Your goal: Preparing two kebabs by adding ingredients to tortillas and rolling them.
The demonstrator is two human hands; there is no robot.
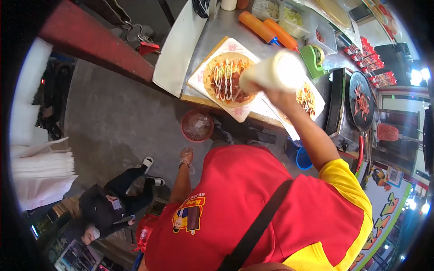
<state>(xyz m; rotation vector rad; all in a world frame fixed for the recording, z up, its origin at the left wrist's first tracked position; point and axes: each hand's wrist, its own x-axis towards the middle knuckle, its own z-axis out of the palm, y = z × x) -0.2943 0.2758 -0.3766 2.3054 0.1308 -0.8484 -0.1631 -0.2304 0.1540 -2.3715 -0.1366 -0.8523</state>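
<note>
My right hand (pixel 271 92) grips a white squeeze bottle (pixel 275 72), tilted over an open flatbread (pixel 227 79). The flatbread is topped with dark meat, green shreds and white sauce lines. It lies on a white printed paper sheet (pixel 199 81) on a wooden board. A second topped flatbread (pixel 308 100) lies just right of my wrist, partly hidden by my arm. My left hand (pixel 186 157), in a clear plastic glove, hangs at my side over the floor and holds nothing. My red and yellow shirt fills the lower frame.
Two orange squeeze bottles (pixel 264 29), tubs of shredded filling (pixel 289 16) and a green tape dispenser (pixel 312 56) stand behind the board. A round griddle (pixel 361 99) with red strips is at the right. Below are a red lined bin (pixel 197 125), a blue bucket (pixel 304 159) and a seated person (pixel 113 203).
</note>
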